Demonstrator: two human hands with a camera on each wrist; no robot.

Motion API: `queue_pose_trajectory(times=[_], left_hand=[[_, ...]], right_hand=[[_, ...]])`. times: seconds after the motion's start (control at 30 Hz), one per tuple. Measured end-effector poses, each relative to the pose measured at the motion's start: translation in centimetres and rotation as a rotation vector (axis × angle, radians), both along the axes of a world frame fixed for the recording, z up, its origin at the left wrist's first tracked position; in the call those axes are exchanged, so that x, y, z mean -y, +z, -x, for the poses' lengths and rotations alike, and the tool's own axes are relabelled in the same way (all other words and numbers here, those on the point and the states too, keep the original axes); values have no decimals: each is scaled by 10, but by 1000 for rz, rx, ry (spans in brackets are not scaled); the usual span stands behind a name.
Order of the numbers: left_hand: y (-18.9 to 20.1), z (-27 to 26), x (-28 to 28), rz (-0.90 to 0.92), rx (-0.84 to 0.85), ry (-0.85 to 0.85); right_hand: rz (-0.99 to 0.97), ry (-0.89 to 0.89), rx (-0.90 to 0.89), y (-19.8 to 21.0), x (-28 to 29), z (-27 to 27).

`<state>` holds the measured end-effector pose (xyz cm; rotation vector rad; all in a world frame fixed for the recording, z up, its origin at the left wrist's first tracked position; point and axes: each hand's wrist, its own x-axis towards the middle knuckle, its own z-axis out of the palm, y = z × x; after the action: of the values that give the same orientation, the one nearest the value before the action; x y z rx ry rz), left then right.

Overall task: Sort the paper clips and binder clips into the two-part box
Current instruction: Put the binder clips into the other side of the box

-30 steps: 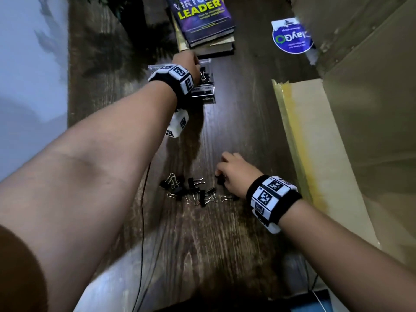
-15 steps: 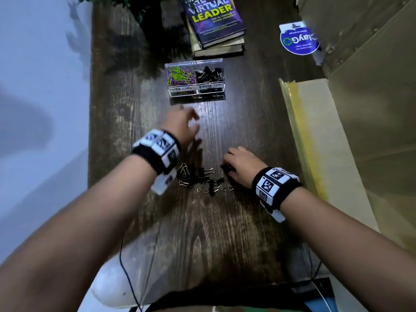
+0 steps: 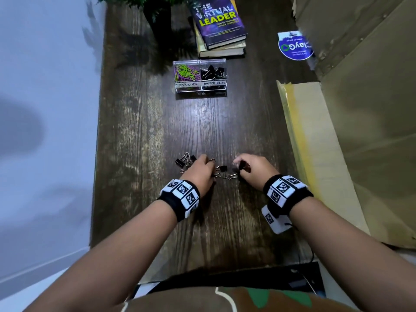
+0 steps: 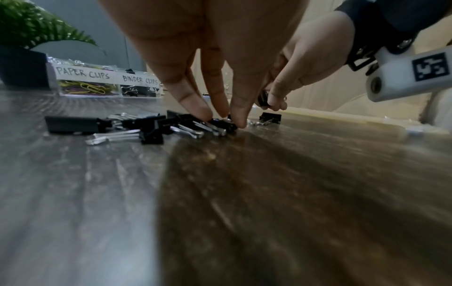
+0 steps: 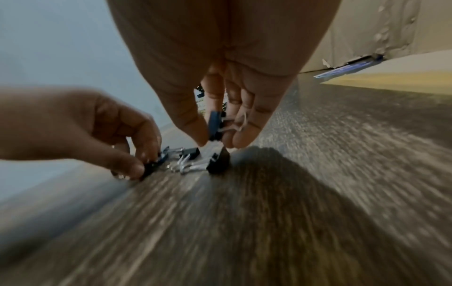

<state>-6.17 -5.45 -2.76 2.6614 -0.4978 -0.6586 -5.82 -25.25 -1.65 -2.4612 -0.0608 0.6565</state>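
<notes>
A clear two-part box (image 3: 200, 84) stands at the far middle of the dark wooden table, with coloured paper clips (image 3: 186, 72) in its left part and black binder clips (image 3: 212, 72) in its right part. Several loose black binder clips (image 3: 185, 160) lie on the table close to me. My left hand (image 3: 208, 165) is down on that pile, thumb and fingers pinching one binder clip (image 4: 221, 123) that lies on the wood. Just to the right, my right hand (image 3: 239, 164) pinches another binder clip (image 5: 215, 125) slightly above the table.
A stack of books (image 3: 219, 25) and a dark plant pot (image 3: 157, 16) stand behind the box. Large cardboard sheets (image 3: 337, 154) line the table's right side, with a round blue sticker (image 3: 295, 46) beyond them. The table's left edge (image 3: 99, 154) runs along a pale wall.
My left hand has come back from the box to the pile and now pinches a clip. My right hand stayed at the pile and now holds a clip just off the wood.
</notes>
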Motion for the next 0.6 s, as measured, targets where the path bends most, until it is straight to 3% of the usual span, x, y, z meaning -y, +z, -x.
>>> queue_pose_trajectory(times=[0.17,0.33,0.4,0.47,0.6], left_hand=[[3,2,-1,-26,6,-19],[2,3,1,-65,28,-13],[3,4,0,-42,57,22],[7,4,-4,57,52,118],[11,3,-20,344,-14,555]], right_hand=[[131,72,6,-16,-9,10],[74,1,31,-18,-13,9],[11,-110,3,-16,-12,7],[-91,-263,0,-16,-10,5],[-279,-414,-79,-17,-14,2]])
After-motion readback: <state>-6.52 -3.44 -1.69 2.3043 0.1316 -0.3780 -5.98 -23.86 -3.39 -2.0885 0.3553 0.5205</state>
